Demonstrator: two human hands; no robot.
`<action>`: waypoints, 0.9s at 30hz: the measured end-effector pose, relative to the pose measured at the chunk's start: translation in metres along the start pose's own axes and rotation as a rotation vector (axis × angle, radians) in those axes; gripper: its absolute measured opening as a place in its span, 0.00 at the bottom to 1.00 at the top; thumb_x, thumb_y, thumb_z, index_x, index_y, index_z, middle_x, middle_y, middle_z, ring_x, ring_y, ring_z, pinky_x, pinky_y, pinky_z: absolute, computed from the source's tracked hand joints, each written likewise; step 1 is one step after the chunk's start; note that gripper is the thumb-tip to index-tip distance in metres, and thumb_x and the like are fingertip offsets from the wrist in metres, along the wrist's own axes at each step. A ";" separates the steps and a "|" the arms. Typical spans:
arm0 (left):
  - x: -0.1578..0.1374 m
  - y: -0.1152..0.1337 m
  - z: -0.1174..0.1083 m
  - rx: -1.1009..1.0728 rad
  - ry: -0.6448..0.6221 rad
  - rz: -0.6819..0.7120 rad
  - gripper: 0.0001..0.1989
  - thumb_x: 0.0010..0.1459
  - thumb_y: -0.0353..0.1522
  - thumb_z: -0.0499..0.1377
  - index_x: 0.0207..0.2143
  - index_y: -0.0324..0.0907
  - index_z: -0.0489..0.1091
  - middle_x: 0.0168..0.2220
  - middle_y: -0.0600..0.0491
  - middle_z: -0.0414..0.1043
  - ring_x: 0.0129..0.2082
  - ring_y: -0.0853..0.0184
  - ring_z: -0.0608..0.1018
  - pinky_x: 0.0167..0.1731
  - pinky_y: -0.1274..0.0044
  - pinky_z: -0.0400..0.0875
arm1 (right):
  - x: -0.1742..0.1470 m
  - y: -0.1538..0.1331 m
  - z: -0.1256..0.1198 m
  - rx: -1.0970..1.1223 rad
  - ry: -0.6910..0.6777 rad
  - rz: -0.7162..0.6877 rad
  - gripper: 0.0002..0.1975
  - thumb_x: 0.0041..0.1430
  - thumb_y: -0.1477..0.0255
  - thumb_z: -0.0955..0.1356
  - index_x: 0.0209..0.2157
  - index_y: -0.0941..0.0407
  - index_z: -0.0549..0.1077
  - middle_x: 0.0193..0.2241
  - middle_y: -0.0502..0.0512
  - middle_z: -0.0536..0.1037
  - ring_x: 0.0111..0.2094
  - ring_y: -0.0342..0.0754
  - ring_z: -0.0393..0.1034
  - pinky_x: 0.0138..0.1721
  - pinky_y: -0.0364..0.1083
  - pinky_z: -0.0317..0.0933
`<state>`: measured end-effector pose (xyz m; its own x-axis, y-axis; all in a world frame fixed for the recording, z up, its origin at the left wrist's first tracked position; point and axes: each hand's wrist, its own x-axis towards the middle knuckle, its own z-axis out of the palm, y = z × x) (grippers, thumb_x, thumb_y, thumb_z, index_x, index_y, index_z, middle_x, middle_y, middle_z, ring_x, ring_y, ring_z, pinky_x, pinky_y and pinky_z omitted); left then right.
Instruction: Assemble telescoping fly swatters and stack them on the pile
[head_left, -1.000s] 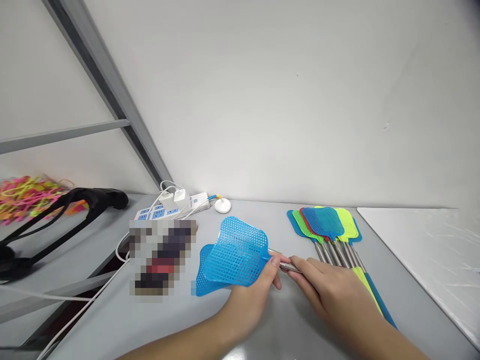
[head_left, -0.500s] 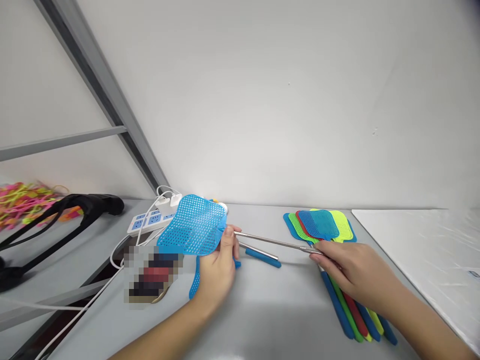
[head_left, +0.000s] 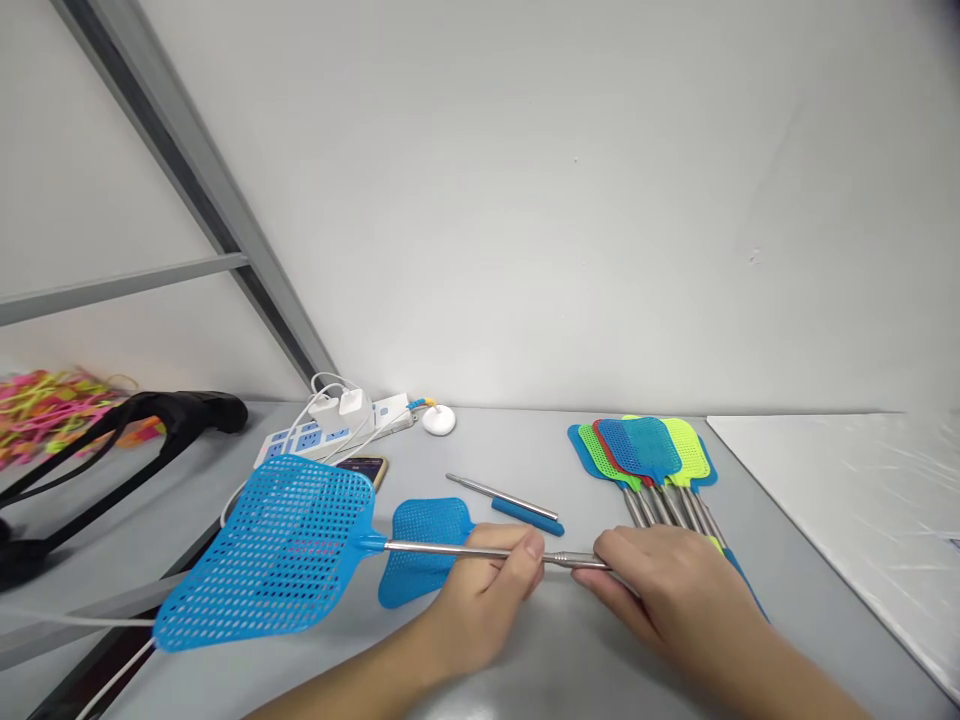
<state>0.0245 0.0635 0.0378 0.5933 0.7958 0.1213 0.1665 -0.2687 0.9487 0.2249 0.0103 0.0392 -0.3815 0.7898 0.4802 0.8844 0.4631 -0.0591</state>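
A blue fly swatter with a thin metal telescopic rod lies level across both hands, its mesh head to the left. My left hand is closed around the middle of the rod. My right hand grips the thicker rod section; its far end is hidden inside that hand. Below the held swatter, a loose blue mesh head rests on the table, partly behind my left hand. Just beyond my hands are a loose metal rod and a blue handle sleeve, side by side.
Several fly swatters in mixed colours lie stacked at the right, partly behind my right hand. White plastic sheeting covers the far right. At left are a power strip, a phone, a white round object and a black strap-like frame.
My left hand has moved from the swatter head's neck rightward along the rod, close to my right hand. The swatter has come lower and nearer, its head shifting left and uncovering the loose blue head.
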 end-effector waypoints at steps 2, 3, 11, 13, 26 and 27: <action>0.002 0.000 -0.007 0.001 0.038 -0.002 0.25 0.67 0.44 0.44 0.18 0.42 0.52 0.18 0.58 0.51 0.21 0.70 0.57 0.24 0.75 0.51 | 0.003 0.009 -0.001 -0.015 0.020 -0.012 0.20 0.70 0.61 0.57 0.24 0.53 0.62 0.17 0.45 0.68 0.19 0.43 0.61 0.24 0.46 0.41; 0.004 -0.001 -0.012 -0.021 0.077 0.000 0.25 0.67 0.43 0.45 0.18 0.43 0.53 0.18 0.57 0.51 0.21 0.70 0.58 0.25 0.75 0.52 | 0.004 0.016 -0.003 -0.026 0.018 -0.008 0.20 0.70 0.61 0.57 0.24 0.53 0.62 0.18 0.46 0.68 0.19 0.43 0.61 0.24 0.45 0.41; 0.026 -0.002 -0.037 -0.393 0.464 0.090 0.24 0.63 0.40 0.50 0.15 0.45 0.52 0.16 0.59 0.46 0.19 0.69 0.55 0.25 0.74 0.61 | 0.000 0.090 -0.020 -0.187 0.021 0.023 0.24 0.69 0.56 0.57 0.22 0.54 0.61 0.17 0.46 0.65 0.19 0.43 0.58 0.23 0.43 0.44; 0.027 -0.003 -0.031 -0.495 0.484 0.053 0.24 0.63 0.41 0.49 0.15 0.45 0.51 0.16 0.60 0.44 0.18 0.70 0.53 0.23 0.75 0.60 | -0.002 0.092 -0.020 -0.205 0.021 0.016 0.23 0.69 0.57 0.57 0.23 0.54 0.62 0.18 0.47 0.66 0.20 0.43 0.60 0.24 0.43 0.45; 0.013 -0.001 -0.013 -0.156 0.065 -0.001 0.25 0.67 0.45 0.46 0.19 0.43 0.58 0.17 0.56 0.57 0.22 0.68 0.64 0.27 0.76 0.58 | 0.006 0.019 -0.002 -0.108 0.108 -0.020 0.15 0.71 0.64 0.57 0.40 0.54 0.71 0.24 0.50 0.72 0.24 0.45 0.68 0.27 0.46 0.49; 0.013 0.000 -0.011 -0.126 0.028 -0.008 0.25 0.67 0.44 0.46 0.19 0.43 0.59 0.18 0.56 0.57 0.22 0.68 0.64 0.27 0.76 0.58 | 0.006 0.015 -0.001 -0.101 0.109 -0.022 0.14 0.71 0.64 0.58 0.41 0.54 0.71 0.24 0.49 0.72 0.24 0.45 0.67 0.27 0.46 0.48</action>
<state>0.0231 0.0798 0.0431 0.5697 0.8130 0.1202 0.0698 -0.1935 0.9786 0.2366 0.0217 0.0418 -0.3743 0.7289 0.5732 0.9009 0.4324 0.0385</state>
